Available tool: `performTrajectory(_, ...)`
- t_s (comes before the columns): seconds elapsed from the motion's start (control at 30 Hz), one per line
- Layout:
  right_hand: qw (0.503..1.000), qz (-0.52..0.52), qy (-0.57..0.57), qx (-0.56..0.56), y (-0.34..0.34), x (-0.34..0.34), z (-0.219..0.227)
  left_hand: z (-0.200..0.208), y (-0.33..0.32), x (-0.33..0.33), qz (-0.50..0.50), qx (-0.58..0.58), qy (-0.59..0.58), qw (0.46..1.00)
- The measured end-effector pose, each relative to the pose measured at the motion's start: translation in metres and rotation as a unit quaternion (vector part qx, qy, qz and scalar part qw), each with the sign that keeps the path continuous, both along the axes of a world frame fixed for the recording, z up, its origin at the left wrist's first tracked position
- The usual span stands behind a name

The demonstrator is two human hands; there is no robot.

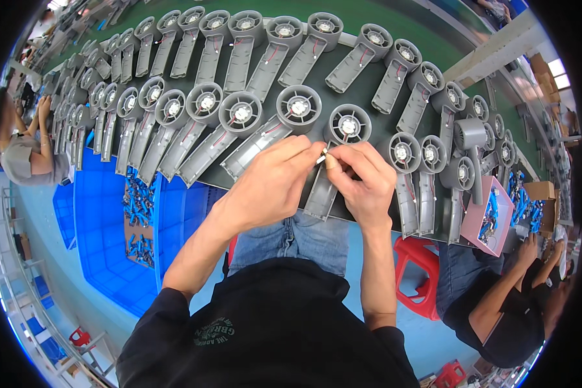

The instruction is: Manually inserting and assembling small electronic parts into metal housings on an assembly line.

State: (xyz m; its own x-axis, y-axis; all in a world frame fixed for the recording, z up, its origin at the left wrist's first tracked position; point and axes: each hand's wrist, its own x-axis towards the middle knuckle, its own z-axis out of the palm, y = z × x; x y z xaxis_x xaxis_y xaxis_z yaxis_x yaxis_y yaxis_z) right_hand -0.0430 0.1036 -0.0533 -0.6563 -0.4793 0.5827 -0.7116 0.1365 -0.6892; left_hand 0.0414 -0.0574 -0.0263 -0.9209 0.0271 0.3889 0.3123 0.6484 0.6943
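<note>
A grey handheld-fan housing (349, 124) with a round spoked head lies on the bench in front of me. Its open handle shell (320, 197) points toward me, partly under my fingers. My left hand (268, 181) and my right hand (365, 178) meet just below the fan head, both closed in a pinch. Between the fingertips shows a small white connector (321, 157); the wire to it is mostly hidden. Just left lies another grey fan housing (298, 108), and a further fan housing (403, 152) sits to the right.
Several similar housings stand in two rows along the dark bench (343, 90). Blue bins (110, 239) with small blue parts stand at lower left. At right are a pink box (491, 213), a red stool (415, 278) and a co-worker (498, 310); another person (29, 149) sits far left.
</note>
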Motion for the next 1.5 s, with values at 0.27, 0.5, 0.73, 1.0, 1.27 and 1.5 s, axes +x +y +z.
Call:
performTrajectory(0.27,0.990,-0.107,0.085,0.042,-0.004,0.011,0.014,-0.004,0.009,-0.002,0.055,0.087,-0.033,0.994)
performTrajectory(0.5,0.888,-0.161,-0.421,0.086,0.020,0.064,0.035,0.012,0.017,-0.003,0.041,0.162,-0.043,0.985)
performTrajectory(0.73,0.946,-0.173,-0.217,0.167,0.009,-0.056,0.123,0.079,-0.028,-0.124,0.043,0.154,0.073,0.984)
performTrajectory(1.0,0.940,-0.089,-0.138,0.299,-0.109,-0.313,0.040,0.012,-0.152,-0.349,0.194,0.033,-0.059,0.979)
performTrajectory(1.27,0.893,-0.159,-0.157,0.392,-0.122,-0.334,0.019,0.044,-0.300,-0.323,0.377,-0.076,0.172,0.907)
performTrajectory(1.5,0.903,-0.144,-0.088,0.395,-0.127,-0.281,0.059,-0.002,-0.561,-0.233,0.531,-0.333,-0.131,0.768)
